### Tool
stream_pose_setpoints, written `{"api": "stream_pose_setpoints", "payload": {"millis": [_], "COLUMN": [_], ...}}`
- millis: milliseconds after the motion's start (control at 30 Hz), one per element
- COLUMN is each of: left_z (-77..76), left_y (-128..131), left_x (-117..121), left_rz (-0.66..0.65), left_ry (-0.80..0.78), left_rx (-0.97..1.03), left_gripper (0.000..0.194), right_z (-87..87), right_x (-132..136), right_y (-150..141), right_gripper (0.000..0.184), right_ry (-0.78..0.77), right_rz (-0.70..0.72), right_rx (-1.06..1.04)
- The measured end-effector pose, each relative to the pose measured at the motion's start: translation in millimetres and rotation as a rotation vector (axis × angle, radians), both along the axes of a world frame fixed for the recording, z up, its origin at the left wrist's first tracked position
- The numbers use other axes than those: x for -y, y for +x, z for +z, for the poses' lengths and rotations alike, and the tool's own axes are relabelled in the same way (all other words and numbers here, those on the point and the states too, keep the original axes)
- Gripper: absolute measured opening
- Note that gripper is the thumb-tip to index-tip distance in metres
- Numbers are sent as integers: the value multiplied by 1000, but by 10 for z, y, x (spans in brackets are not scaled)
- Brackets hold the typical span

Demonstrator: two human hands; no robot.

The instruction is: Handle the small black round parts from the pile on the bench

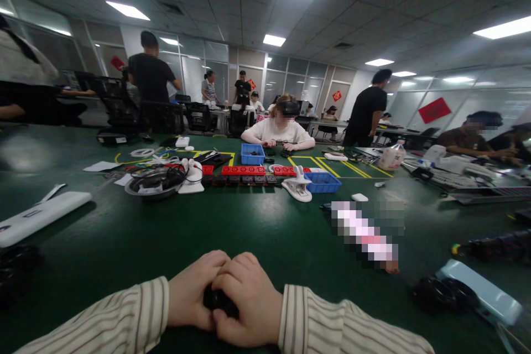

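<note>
Both my hands are together above the green table, close to its near edge, curled round a small dark rounded object (220, 301). Its kind cannot be made out, since fingers cover most of it. My left hand (197, 290) wraps it from the left side. From the right, my right hand (249, 298) lies over its top, with the thumb low in front. The fingertips of the two hands meet at the far side.
On the green table (166, 232) lie a white power strip (45, 215) at left and a light-blue device (481, 290) at right. Farther back are a metal bowl (143, 193), red-and-black modules (244, 170), blue bins (321, 182) and a white clip (298, 188). A person (277, 130) sits opposite.
</note>
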State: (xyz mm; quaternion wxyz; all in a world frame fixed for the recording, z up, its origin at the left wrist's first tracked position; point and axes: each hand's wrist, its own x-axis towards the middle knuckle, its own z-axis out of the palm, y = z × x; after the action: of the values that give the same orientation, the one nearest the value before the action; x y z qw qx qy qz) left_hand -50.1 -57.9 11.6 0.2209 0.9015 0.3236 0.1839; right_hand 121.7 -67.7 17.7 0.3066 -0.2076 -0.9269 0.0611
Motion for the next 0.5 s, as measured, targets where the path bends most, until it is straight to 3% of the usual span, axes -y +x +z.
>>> {"api": "stream_pose_setpoints", "payload": {"millis": [133, 233, 400, 500], "left_z": [-3, 9, 27, 2], "left_y": [-9, -15, -25, -33], "left_x": [-59, -72, -70, -57], "left_rz": [-70, -83, -113, -109], "left_ry": [-82, -104, -81, -13], "left_rx": [50, 42, 43, 55], "left_gripper": [48, 53, 69, 75], "right_z": [-31, -56, -30, -9], "right_x": [-27, -42, -29, 0], "right_y": [-6, -10, -16, -23], "right_gripper": [20, 17, 28, 37], "right_ry": [64, 85, 93, 63], "right_rz": [208, 273, 275, 150], "right_rx": [6, 46, -58, -198]}}
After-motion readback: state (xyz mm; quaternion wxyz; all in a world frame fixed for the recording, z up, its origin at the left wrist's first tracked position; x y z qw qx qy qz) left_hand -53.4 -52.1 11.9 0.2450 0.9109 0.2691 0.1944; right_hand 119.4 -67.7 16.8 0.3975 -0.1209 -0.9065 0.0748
